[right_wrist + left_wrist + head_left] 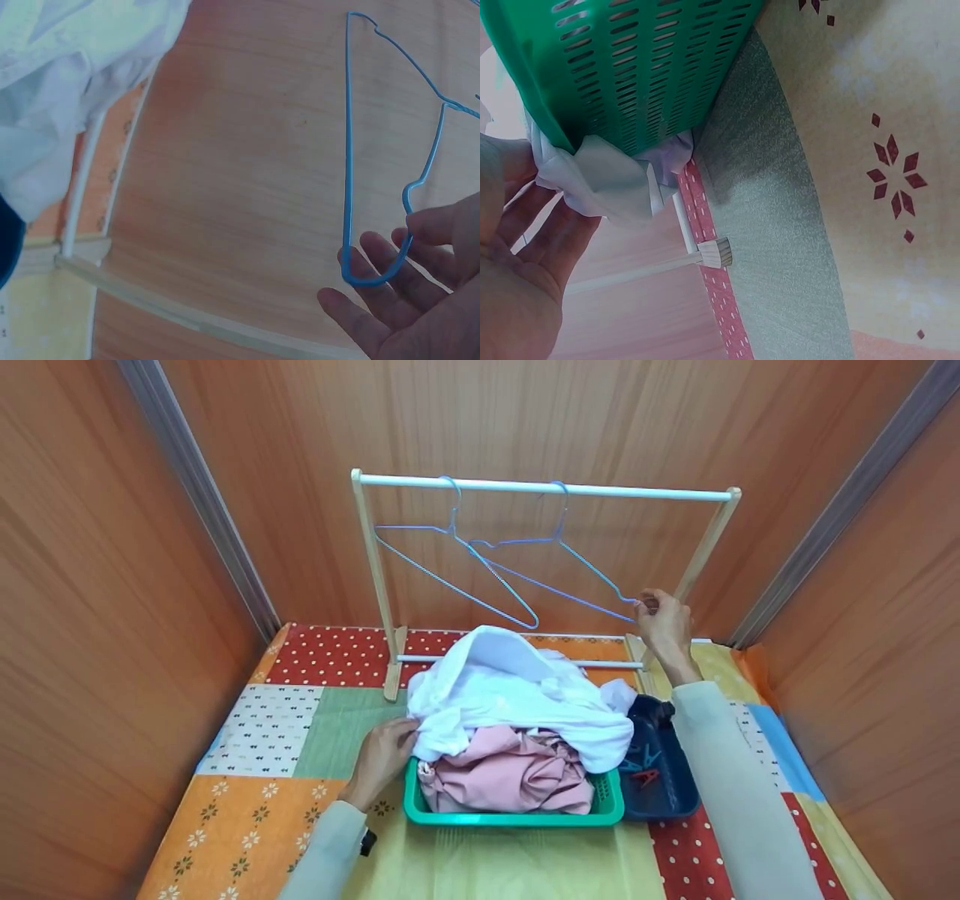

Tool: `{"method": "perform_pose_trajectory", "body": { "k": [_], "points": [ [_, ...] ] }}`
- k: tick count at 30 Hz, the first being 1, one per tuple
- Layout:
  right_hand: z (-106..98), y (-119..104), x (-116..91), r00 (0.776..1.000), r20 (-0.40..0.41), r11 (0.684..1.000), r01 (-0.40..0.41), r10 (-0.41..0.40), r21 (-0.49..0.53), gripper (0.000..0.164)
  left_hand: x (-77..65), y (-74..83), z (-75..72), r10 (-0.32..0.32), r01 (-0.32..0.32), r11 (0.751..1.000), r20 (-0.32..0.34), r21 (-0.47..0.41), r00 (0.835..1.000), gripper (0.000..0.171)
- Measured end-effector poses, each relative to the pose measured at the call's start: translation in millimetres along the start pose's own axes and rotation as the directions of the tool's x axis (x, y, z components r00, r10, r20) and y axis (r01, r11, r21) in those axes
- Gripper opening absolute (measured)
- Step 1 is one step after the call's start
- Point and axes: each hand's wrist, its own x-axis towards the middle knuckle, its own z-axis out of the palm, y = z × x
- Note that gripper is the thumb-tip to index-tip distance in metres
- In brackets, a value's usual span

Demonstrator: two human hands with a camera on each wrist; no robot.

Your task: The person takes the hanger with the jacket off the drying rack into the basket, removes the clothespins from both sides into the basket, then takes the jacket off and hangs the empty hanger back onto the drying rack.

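Observation:
My right hand [665,626] pinches the lower right corner of a blue wire hanger [589,566] between thumb and fingers. The hanger's hook stays over the rack's white top bar [637,492]. In the right wrist view the hanger's bent end [367,282] crosses in front of the fingers. My left hand [384,754] holds the left edge of a white garment [517,701] heaped on a green basket [514,819]. Fingertips meet a hanging fold of white cloth [604,180] beside the basket's slotted wall in the left wrist view. Under the white garment lies pink cloth [510,780].
A second blue wire hanger [450,579] hangs on the left of the bar. Right of the basket sits a dark blue tray [667,802] with red and blue clothes pegs [645,777]. The rack's wooden legs [375,577] stand near the back wood panel [510,420].

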Motion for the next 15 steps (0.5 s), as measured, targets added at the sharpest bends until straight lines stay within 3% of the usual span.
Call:
{"method": "perform_pose_trajectory", "body": {
  "k": [4, 8, 15],
  "points": [
    [1.7, 7.0, -8.1, 0.999, -0.016, 0.998, 0.050, -0.049, 0.045, 0.046, 0.0, 0.0, -0.3, -0.003, 0.003, 1.000, -0.002, -0.001, 1.000, 0.022],
    [4.1, 16.3, -22.4, 0.994, -0.063, 0.991, 0.093, -0.088, 0.093, 0.045, 0.1, 1.0, -1.0, -0.018, 0.018, 1.000, 0.003, -0.006, 1.000, 0.022],
    [7.9, 35.8, -56.6, 0.997, -0.048, 0.993, 0.064, -0.060, 0.096, 0.038, -2.5, 2.4, -1.7, -0.051, 0.052, 0.998, 0.023, -0.032, 0.998, 0.022]
  ]
}}
